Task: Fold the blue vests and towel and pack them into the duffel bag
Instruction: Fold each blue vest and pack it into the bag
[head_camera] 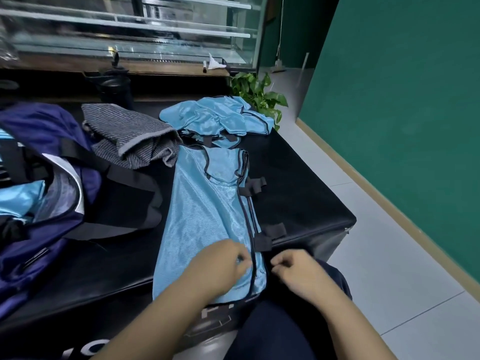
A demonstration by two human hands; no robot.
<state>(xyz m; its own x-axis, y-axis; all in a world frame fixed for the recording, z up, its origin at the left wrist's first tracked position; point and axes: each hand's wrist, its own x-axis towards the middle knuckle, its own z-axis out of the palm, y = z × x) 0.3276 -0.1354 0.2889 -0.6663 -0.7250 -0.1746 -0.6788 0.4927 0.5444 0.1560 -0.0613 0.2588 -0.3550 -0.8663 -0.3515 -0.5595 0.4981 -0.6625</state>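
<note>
**Both hands at the vest's near edge**

The left hand (228, 261) rests curled on the vest (207, 216), pinching its black-trimmed edge. The right hand (296, 268), fingers curled, sits just right of that edge; whether it holds anything is unclear. Beyond lie the towel (132, 136) and more vests (218, 118); far left, the duffel bag (39, 183).

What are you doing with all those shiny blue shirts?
A person is folding blue vests to pack away. One vest lies flat and folded lengthwise on the black table. The left hand rests on its near end with fingers curled at the black-trimmed edge, and the right hand is curled just beside it. More vests sit crumpled at the far end, next to a grey striped towel, not yet folded. The duffel bag lies open on the left with something blue inside.
</note>
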